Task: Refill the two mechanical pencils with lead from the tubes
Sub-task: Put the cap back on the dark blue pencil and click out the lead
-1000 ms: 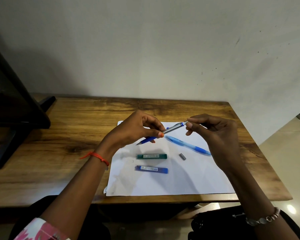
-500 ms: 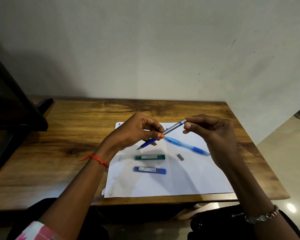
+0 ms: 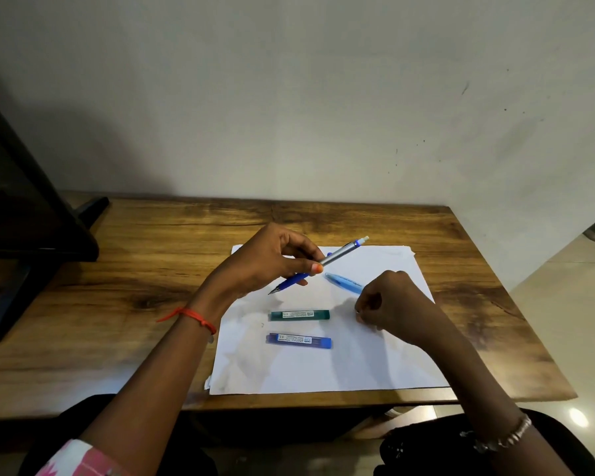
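In the head view, the left hand (image 3: 265,266) grips the silver pencil (image 3: 340,254) mid-barrel, its white end raised toward 2 o'clock. That end is best held tilted up and steady so lead slides straight in. The right hand (image 3: 395,304) rests on the paper (image 3: 323,369) with fingers curled; I cannot tell whether it pinches anything. The green tube (image 3: 299,315) lies at its 9 o'clock, the blue tube (image 3: 299,340) at 8, and the light blue pencil (image 3: 344,282) just beside it at 11.

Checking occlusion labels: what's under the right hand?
White paper and the light blue pencil, partly covered by the right hand. Whether its curled fingers hold anything is hidden.
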### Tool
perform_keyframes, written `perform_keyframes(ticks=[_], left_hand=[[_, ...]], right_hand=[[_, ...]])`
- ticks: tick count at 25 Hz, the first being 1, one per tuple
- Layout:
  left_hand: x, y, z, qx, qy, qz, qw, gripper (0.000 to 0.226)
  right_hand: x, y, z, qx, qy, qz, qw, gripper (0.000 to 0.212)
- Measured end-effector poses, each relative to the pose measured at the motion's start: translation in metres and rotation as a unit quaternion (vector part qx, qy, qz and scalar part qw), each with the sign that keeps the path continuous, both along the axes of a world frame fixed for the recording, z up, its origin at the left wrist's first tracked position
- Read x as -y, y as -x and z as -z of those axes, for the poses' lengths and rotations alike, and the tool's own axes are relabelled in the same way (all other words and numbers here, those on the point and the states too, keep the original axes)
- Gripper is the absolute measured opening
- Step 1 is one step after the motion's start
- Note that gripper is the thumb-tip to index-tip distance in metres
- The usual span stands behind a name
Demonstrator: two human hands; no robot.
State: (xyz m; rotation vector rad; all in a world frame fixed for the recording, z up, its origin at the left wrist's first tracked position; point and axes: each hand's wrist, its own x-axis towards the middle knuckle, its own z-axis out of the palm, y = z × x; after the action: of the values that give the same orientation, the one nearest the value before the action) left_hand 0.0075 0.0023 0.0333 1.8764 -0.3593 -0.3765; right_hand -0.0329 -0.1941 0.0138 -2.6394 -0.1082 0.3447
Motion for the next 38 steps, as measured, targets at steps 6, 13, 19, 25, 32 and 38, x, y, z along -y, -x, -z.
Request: perform_keyframes(ticks=[6, 13, 19, 25, 32, 38], left_hand=[[-0.001, 0.000, 0.000, 0.009, -0.006, 0.004, 1.000, 0.009], [0.001, -0.001, 0.001, 0.011, -0.013, 0.010, 1.000, 0.007], [0.001, 0.000, 0.000, 0.010, -0.008, 0.012, 1.000, 0.009], [0.001, 0.000, -0.001, 0.016, -0.015, 0.008, 1.000, 0.009], [0.001, -0.001, 0.000, 0.016, -0.021, 0.009, 1.000, 0.007], [0.000, -0.001, 0.000, 0.016, -0.018, 0.009, 1.000, 0.010]], right_hand=[[0.006, 0.002, -0.020, 0.103, -0.258, 0.094, 0.956, 0.016], [0.005, 0.006, -0.030, 0.228, -0.516, 0.185, 0.805, 0.012], [0.004, 0.005, -0.028, 0.242, -0.462, 0.162, 0.837, 0.014], [0.007, 0.004, -0.026, 0.247, -0.457, 0.135, 0.844, 0.019], [0.006, 0.005, -0.025, 0.243, -0.447, 0.089, 0.856, 0.026], [0.007, 0.004, -0.025, 0.264, -0.452, 0.087, 0.847, 0.030]])
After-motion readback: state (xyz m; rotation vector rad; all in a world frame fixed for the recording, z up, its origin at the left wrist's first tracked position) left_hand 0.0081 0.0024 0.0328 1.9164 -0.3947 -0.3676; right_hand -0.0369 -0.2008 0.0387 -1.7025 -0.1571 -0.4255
